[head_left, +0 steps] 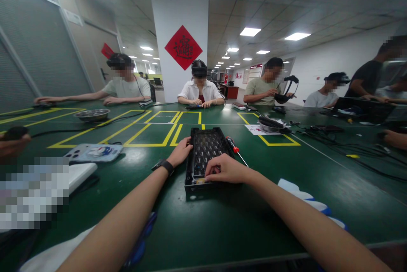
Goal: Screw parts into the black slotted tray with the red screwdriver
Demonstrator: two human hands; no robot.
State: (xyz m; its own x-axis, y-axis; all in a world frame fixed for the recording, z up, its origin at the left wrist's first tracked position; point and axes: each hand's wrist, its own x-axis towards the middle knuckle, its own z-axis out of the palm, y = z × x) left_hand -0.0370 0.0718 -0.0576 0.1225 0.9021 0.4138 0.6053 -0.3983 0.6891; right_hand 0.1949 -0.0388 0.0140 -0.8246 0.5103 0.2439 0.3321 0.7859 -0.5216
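Forearms (302,221) foremost, over green desk (222,234). Black case (197,190): flat on desk, central. Left hand (180,152): fingers part-curled along left edge, grip uncertain. Right hand (227,168): fingers nearly pinched at near end, contents indiscernible. Best: steady left, light touch right.

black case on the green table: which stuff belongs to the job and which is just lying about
Likely part of the job:
- black case
- yellowish piece at its near end
- screwdriver, beside it

Seemingly just lying about:
- light-blue phone, left
- metal bowl, farther left
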